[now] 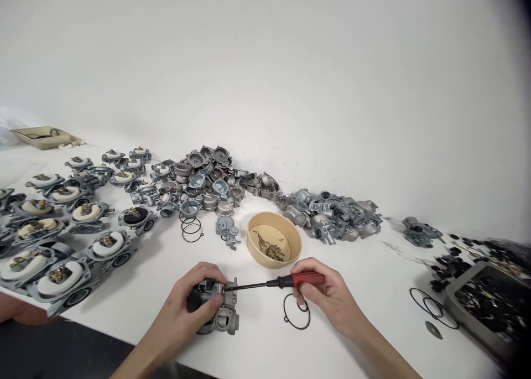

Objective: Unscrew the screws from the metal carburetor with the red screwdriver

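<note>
My left hand (194, 299) grips a grey metal carburetor (226, 315) near the table's front edge, thumb and fingers closed around its body. In my right hand (326, 290) is a screwdriver with a red and black handle (305, 279). Its dark shaft points left, and the tip meets a small brass-coloured screw on the carburetor, close to my left thumb. Under the right hand lies a black rubber ring (299, 327). Just beyond both hands stands a round tan bowl (255, 240) with many small screws (271, 249) on its floor.
Rows of carburetor bodies with white floats (60, 279) fill the left side. Heaped metal bowl covers (203, 182) and castings (340, 216) line the wall. More rubber rings (191, 229) lie beyond my left hand. A grey tray of dark small parts (460, 282) stands at right.
</note>
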The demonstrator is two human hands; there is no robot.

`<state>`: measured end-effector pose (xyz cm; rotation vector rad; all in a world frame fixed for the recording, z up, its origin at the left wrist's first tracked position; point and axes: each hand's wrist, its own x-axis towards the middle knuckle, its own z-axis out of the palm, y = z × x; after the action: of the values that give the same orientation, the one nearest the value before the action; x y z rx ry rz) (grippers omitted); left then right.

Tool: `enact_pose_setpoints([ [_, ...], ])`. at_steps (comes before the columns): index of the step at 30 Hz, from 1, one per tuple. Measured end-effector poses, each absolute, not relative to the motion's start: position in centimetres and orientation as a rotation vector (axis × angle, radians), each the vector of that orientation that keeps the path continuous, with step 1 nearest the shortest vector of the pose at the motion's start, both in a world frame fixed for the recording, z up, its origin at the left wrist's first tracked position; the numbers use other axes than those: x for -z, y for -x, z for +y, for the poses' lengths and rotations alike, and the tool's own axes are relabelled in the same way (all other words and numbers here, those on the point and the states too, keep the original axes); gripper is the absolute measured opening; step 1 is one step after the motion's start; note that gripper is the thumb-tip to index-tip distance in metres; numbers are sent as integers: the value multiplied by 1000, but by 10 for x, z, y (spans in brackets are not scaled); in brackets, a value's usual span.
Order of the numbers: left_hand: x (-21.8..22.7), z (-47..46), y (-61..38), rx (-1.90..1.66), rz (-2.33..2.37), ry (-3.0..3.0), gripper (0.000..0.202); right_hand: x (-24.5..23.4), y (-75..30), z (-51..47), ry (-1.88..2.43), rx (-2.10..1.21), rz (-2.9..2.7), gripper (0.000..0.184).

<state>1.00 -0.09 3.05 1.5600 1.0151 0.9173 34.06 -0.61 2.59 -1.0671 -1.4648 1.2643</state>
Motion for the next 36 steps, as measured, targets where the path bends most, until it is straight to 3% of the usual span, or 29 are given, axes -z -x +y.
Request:
enact_pose_setpoints([
  [36,-23,1,-7,-997,984,-1516,8,-30,-342,-5,972,-1270,-1496,26],
])
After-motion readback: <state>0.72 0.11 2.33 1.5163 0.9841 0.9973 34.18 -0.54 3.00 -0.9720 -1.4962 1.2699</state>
